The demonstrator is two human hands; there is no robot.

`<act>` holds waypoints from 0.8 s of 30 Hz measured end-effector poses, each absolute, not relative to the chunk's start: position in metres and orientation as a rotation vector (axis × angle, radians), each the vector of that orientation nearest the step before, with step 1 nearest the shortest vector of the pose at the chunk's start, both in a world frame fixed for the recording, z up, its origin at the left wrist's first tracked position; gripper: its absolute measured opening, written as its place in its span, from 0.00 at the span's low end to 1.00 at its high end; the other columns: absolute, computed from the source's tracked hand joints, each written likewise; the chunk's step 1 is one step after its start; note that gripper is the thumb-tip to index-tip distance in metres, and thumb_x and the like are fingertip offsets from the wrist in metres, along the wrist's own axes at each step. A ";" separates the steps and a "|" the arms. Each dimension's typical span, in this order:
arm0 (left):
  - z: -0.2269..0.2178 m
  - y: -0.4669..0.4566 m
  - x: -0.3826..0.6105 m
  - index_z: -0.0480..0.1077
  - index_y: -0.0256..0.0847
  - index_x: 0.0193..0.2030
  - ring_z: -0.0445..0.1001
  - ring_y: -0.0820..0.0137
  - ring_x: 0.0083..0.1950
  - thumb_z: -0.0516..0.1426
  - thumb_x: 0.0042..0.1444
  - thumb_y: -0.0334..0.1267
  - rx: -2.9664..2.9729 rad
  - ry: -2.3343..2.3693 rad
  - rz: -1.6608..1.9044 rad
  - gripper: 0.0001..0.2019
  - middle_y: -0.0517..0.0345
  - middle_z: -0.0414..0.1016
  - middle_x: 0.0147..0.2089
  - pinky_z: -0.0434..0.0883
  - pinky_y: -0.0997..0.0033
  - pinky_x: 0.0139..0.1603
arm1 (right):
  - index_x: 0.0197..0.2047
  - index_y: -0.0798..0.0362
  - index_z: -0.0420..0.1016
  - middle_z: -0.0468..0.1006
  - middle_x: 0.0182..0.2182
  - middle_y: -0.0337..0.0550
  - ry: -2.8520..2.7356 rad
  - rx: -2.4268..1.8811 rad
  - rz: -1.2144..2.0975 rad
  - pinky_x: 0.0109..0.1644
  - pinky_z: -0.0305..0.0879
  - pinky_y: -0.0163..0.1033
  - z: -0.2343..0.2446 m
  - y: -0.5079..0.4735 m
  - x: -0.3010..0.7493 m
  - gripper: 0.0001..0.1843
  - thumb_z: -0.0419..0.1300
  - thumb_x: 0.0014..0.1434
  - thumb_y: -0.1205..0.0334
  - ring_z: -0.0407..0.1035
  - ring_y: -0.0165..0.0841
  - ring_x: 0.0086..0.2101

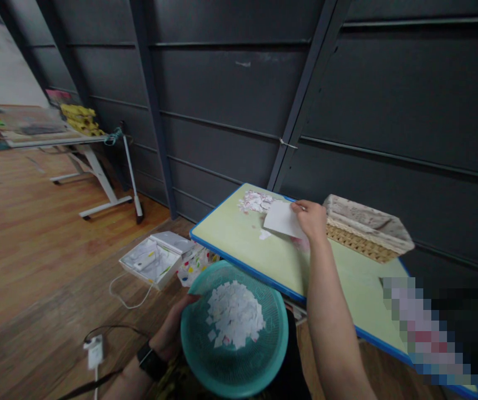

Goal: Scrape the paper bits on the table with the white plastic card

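With my left hand (176, 322) I grip the left rim of a round teal plastic basket (268, 364), just below the table's near edge. A heap of small torn paper pieces (237, 314) lies inside it. Over the table, my right hand (312, 219) is closed on a white sheet of paper (283, 219). Beyond the sheet's left side is a pile of paper scraps (255, 201), partly hidden behind it. A small white scrap (265, 234) rests on the tabletop near the sheet's lower edge.
The pale green table (239, 239) has a blue edge. A lined wicker basket (359, 239) stands at its back right. On the floor are an open white box (151, 261) and a power adapter (94, 351) with cords. Dark wall panels (222, 83) rise behind.
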State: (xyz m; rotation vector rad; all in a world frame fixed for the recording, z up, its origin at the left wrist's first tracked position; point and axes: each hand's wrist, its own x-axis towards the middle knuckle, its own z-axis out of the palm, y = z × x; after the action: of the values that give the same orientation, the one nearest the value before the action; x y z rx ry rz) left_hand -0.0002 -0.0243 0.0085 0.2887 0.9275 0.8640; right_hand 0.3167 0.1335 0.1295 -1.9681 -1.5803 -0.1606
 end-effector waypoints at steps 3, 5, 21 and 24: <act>0.008 -0.023 0.000 0.75 0.32 0.32 0.77 0.66 0.24 0.61 0.50 0.40 0.294 0.918 0.846 0.10 0.53 0.81 0.23 0.71 0.70 0.29 | 0.40 0.52 0.80 0.80 0.39 0.48 -1.587 -1.981 -0.100 0.42 0.61 0.38 0.128 0.135 0.321 0.17 0.52 0.55 0.57 0.72 0.40 0.41; 0.008 -0.023 0.000 0.75 0.30 0.37 0.78 0.64 0.27 0.61 0.49 0.40 0.294 0.921 0.845 0.13 0.52 0.82 0.25 0.71 0.69 0.29 | 0.38 0.52 0.81 0.81 0.37 0.47 -1.648 -1.949 -0.014 0.42 0.62 0.37 0.127 0.136 0.321 0.17 0.53 0.54 0.57 0.72 0.39 0.40; -0.008 -0.013 -0.002 0.67 0.35 0.52 0.78 0.66 0.27 0.58 0.51 0.35 0.356 0.962 0.942 0.20 0.53 0.82 0.29 0.74 0.66 0.31 | 0.36 0.57 0.81 0.80 0.35 0.47 -1.643 -1.767 0.258 0.39 0.61 0.38 0.118 0.146 0.328 0.19 0.53 0.49 0.56 0.71 0.39 0.37; -0.004 -0.013 0.000 0.65 0.36 0.54 0.78 0.65 0.27 0.58 0.52 0.34 0.389 0.983 0.966 0.22 0.53 0.83 0.31 0.74 0.65 0.32 | 0.36 0.58 0.81 0.80 0.36 0.49 -1.579 -1.798 0.181 0.40 0.60 0.39 0.114 0.149 0.328 0.20 0.53 0.49 0.56 0.70 0.41 0.38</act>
State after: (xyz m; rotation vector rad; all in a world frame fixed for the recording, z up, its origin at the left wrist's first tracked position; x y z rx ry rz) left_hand -0.0003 -0.0127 -0.0036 0.3893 0.9833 0.9664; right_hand 0.3276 0.1492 0.1144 -1.7980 -1.5790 0.1807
